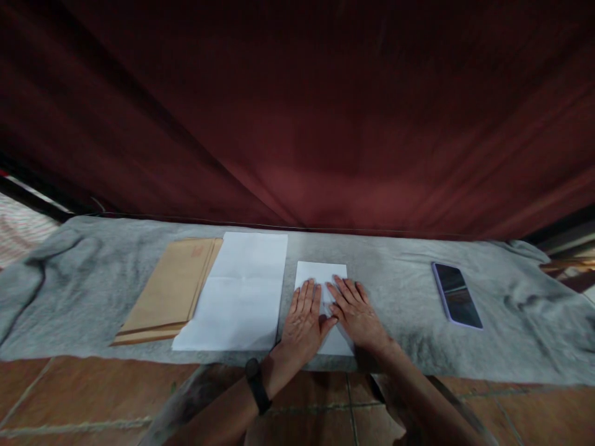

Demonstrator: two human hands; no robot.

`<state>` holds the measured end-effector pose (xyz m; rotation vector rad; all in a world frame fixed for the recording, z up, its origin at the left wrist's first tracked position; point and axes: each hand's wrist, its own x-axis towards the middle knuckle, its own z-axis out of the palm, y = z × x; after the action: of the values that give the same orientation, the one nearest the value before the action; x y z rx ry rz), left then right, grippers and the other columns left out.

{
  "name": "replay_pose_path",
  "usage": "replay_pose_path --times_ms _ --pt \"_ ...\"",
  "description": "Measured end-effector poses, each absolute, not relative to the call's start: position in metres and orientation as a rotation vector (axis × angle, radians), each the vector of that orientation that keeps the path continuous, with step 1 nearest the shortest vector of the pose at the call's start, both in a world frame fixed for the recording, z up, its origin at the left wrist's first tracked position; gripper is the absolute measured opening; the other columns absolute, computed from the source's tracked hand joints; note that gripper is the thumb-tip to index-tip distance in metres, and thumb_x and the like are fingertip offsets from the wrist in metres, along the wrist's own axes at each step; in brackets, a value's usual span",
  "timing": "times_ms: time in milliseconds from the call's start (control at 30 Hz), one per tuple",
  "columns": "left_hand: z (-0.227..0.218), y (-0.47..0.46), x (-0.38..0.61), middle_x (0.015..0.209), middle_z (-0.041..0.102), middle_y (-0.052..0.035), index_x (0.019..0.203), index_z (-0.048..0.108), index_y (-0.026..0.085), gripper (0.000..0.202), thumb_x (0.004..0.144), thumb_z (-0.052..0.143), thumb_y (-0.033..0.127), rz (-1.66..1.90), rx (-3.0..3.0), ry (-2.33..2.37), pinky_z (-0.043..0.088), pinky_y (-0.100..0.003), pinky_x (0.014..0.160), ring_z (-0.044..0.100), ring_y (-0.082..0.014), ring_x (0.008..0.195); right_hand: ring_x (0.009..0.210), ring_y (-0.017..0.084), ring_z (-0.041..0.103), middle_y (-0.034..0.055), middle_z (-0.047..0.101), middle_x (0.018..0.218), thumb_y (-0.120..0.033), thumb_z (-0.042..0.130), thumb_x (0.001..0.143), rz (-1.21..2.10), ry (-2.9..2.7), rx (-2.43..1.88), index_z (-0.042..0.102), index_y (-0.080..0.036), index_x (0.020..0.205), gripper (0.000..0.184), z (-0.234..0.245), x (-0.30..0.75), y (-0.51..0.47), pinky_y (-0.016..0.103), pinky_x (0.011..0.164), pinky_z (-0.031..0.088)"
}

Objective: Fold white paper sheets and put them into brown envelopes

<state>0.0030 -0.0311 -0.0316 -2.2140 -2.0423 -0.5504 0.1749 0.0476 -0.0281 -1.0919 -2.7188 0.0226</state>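
Note:
A narrow white folded sheet of paper [320, 271] lies on the grey cloth in front of me. My left hand [304, 316] rests flat on its left side, fingers stretched out and pointing away from me. On the right side of the same paper, my right hand [357, 313] is pressed flat, its fingers spread. The two thumbs meet or nearly meet over the paper's middle. Just left of my left hand lies larger white paper [244, 291] with a faint crease across it. Much of the folded sheet is hidden beneath my hands.
Several brown paper envelopes [170, 288] are stacked at the left, partly against the white paper. A phone [458, 294] in a purple case lies at the right on the grey cloth [395, 266]. Behind hangs a dark red curtain [320, 124]; below are floor tiles [93, 396].

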Motion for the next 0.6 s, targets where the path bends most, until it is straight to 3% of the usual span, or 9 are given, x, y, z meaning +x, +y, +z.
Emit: replay_pose_path --times_ms 367,600 --pt "-0.030 -0.044 -0.012 0.160 0.033 -0.0259 0.157 0.022 0.004 0.084 0.097 0.049 0.056 -0.557 -2.172 -2.086 0.037 -0.051 0.118 0.029 -0.0331 0.151 0.148 0.029 0.033 0.0071 0.036 0.162 -0.040 0.041 0.105 0.077 -2.675 -1.097 0.039 -0.027 0.155 0.052 -0.026 0.198 0.059 0.055 0.119 0.029" --pt "-0.028 -0.051 -0.018 0.159 0.035 -0.0260 0.154 0.029 0.002 0.083 0.097 0.048 0.059 -0.480 -2.130 -2.134 0.035 -0.049 0.119 0.033 -0.0334 0.149 0.149 0.030 0.032 0.0061 0.036 0.162 -0.044 0.042 0.104 0.114 -2.689 -1.153 0.037 -0.026 0.156 0.054 -0.026 0.205 0.062 0.055 0.120 0.029"
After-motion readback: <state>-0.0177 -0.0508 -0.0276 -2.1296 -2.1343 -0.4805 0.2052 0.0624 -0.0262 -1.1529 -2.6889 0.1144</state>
